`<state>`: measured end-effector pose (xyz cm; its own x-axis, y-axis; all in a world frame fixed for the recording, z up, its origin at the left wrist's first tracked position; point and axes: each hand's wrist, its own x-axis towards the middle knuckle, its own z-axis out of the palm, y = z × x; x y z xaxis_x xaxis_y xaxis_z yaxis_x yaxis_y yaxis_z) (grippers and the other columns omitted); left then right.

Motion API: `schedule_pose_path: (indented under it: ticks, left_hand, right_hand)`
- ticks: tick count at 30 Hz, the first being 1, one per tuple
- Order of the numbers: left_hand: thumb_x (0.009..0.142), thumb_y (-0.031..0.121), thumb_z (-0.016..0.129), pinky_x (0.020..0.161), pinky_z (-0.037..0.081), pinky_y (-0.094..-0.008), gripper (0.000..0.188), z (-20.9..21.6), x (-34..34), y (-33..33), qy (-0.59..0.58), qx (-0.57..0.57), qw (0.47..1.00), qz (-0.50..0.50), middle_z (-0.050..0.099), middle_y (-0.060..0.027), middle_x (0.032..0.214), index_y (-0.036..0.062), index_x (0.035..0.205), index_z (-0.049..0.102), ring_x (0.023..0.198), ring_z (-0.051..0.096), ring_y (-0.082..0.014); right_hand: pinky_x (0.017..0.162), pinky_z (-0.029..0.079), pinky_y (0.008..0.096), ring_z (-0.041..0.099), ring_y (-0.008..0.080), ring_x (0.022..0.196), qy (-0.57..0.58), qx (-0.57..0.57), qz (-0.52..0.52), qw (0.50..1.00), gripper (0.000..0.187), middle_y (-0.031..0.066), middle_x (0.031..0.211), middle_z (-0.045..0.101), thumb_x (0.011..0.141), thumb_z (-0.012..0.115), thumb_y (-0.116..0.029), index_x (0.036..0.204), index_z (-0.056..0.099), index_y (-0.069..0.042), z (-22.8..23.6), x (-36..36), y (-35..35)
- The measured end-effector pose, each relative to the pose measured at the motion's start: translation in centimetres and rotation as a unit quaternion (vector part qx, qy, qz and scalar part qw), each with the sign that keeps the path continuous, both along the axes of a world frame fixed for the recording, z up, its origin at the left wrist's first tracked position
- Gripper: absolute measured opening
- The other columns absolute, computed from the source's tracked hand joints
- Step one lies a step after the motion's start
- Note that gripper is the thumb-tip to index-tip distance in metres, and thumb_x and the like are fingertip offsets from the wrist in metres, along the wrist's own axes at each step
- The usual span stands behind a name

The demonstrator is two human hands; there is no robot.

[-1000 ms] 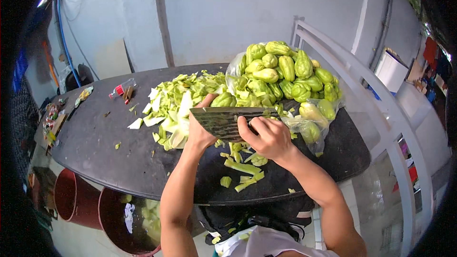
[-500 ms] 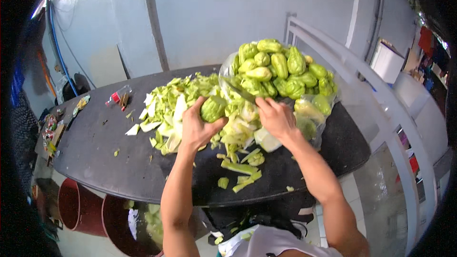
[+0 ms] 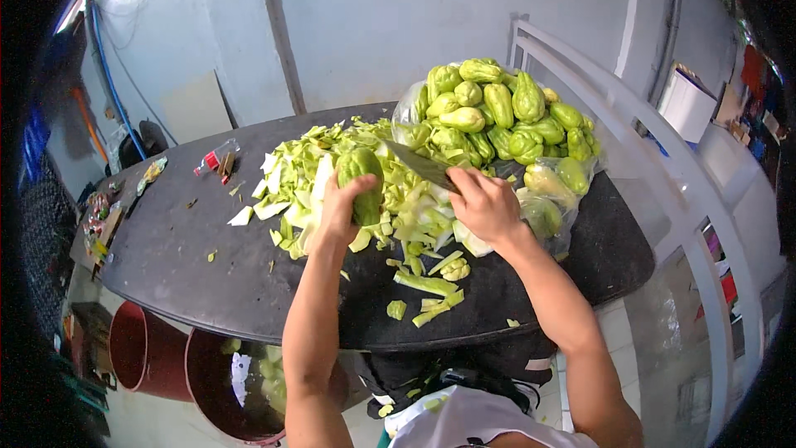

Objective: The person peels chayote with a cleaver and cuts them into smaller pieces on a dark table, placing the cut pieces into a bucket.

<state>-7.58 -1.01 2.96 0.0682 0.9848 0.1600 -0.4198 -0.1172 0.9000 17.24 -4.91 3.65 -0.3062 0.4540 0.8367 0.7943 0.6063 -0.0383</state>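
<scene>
My left hand is closed round a green chayote, holding it upright over the table. In my right hand is a knife, its broad dark blade pointing up and left toward the chayote, apart from it. Beneath and behind both hands spreads a heap of pale green peelings and cut pieces. Several longer strips lie scattered nearer the table's front edge. To the right of the heap, whole chayotes are piled on clear plastic. The knife's handle is hidden in my fist.
The dark table has a rounded front edge. A clear bottle with a red label lies at its left. Below stand two dark red tubs, one with pale green pieces inside. A white metal railing runs along the right.
The chayote has been turned more upright in my left hand. My right hand holds the knife slightly farther right and lower, and the whole view has shifted a little.
</scene>
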Motion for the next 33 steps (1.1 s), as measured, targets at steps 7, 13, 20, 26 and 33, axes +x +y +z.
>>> schedule_pose_path:
  ticks: [7, 13, 20, 26, 33]
  left_hand:
    - [0.076, 0.009, 0.074, 0.08, 0.051, -0.0266, 0.066, -2.3, -1.0, 0.2, 0.22, 0.145, 0.959, 0.108, 0.065, -0.0093, 0.096, -0.0036, 0.133, 0.044, 0.086, 0.063, -0.0133]
    - [0.073, 0.014, 0.076, 0.086, 0.049, -0.0299, 0.055, 0.7, 1.3, -2.0, 0.291, 0.211, 0.923, 0.139, 0.067, -0.01, 0.104, -0.0035, 0.121, 0.057, 0.094, 0.062, -0.0167]
    - [0.063, 0.018, 0.082, 0.075, 0.054, -0.0329, 0.07, 2.4, 1.5, -2.4, 0.354, 0.179, 0.906, 0.145, 0.068, -0.0203, 0.103, -0.0101, 0.121, 0.056, 0.093, 0.065, -0.0214]
    - [0.078, 0.014, 0.076, 0.077, 0.061, -0.0431, 0.07, 1.8, -0.4, -0.9, -0.021, 0.041, 0.998, -0.049, 0.052, -0.0221, 0.126, -0.0032, 0.136, 0.04, 0.105, 0.063, -0.032]
    - [0.076, 0.013, 0.077, 0.062, 0.054, -0.0342, 0.063, -0.5, 2.7, -0.5, 0.139, 0.022, 0.99, -0.03, 0.067, -0.0137, 0.096, -0.0008, 0.128, 0.046, 0.073, 0.066, -0.0222]
  right_hand:
    - [0.051, 0.054, 0.0286, 0.062, 0.0161, 0.058, -0.122, 0.169, 0.086, 0.974, 0.026, 0.003, 0.066, 0.054, 0.074, 0.065, -0.003, 0.1, 0.066, 0.0, 1.3, -3.3, -1.5]
    - [0.047, 0.053, 0.0266, 0.06, 0.0136, 0.055, -0.155, 0.177, 0.084, 0.968, 0.018, 0.0028, 0.068, 0.056, 0.081, 0.062, -0.006, 0.099, 0.065, -0.002, 1.0, -3.7, -1.5]
    - [0.046, 0.053, 0.0405, 0.066, 0.0293, 0.056, -0.058, -0.112, -0.063, 0.99, 0.007, 0.0132, 0.072, 0.065, 0.088, 0.061, -0.01, 0.09, 0.056, -0.006, -1.9, -0.2, 3.2]
    - [0.059, 0.054, 0.0476, 0.066, 0.0388, 0.072, 0.041, -0.136, -0.066, 0.988, 0.012, 0.0145, 0.081, 0.067, 0.087, 0.063, -0.01, 0.096, 0.056, -0.007, -1.4, 1.1, 1.8]
    - [0.045, 0.054, 0.0311, 0.065, 0.0194, 0.053, -0.045, 0.011, -0.002, 0.999, 0.016, 0.0094, 0.071, 0.064, 0.082, 0.065, -0.007, 0.097, 0.061, -0.003, -2.5, 0.2, 1.0]
